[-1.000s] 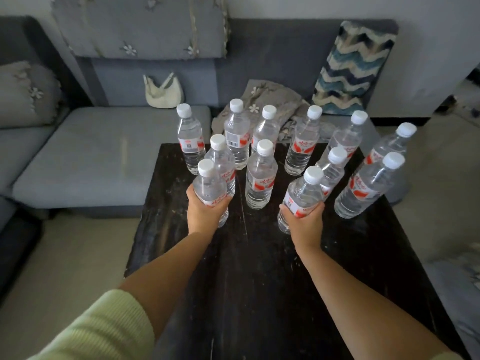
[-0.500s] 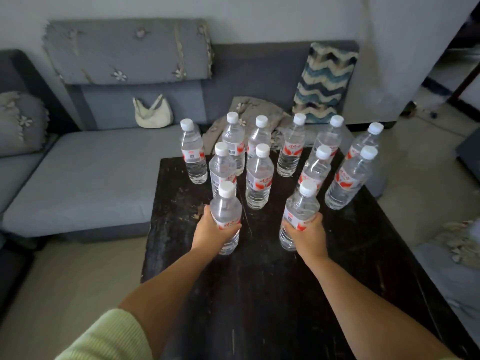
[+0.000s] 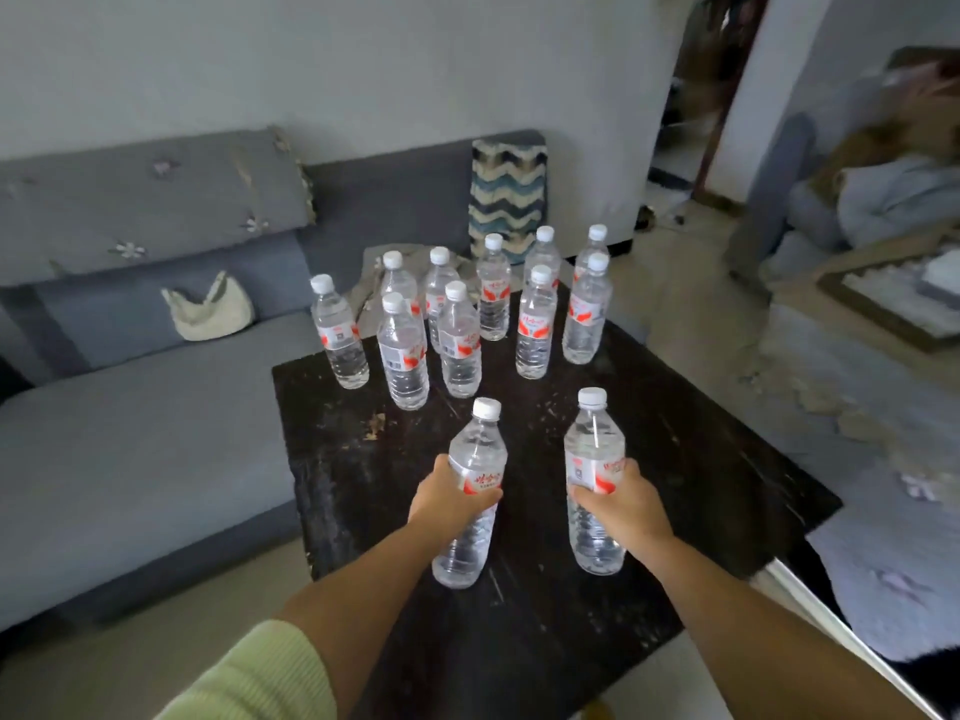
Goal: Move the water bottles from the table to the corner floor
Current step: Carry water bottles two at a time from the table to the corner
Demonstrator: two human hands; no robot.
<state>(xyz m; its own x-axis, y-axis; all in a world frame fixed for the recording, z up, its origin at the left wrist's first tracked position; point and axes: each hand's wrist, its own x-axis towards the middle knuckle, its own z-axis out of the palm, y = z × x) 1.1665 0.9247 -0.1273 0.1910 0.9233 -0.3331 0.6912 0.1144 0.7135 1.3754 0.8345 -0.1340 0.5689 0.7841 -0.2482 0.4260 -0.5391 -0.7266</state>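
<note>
Two clear water bottles with white caps and red labels are lifted above the black table (image 3: 675, 485). My left hand (image 3: 447, 504) grips the left bottle (image 3: 475, 459) around its middle. My right hand (image 3: 621, 498) grips the right bottle (image 3: 595, 449) the same way. Both bottles are upright, slightly tilted, and nearer to me than the rest. Several more bottles (image 3: 460, 340) stand in a cluster at the table's far end.
A grey sofa (image 3: 130, 433) with a cream handbag (image 3: 208, 311) runs along the left and back. A zigzag-patterned cushion (image 3: 506, 194) leans at the sofa's right end. To the right are bare floor (image 3: 727, 330), a doorway, and piled furniture.
Both hands have pulled their bottles off the table and back toward me, away from the cluster. The view has swung to the right and pulled back.
</note>
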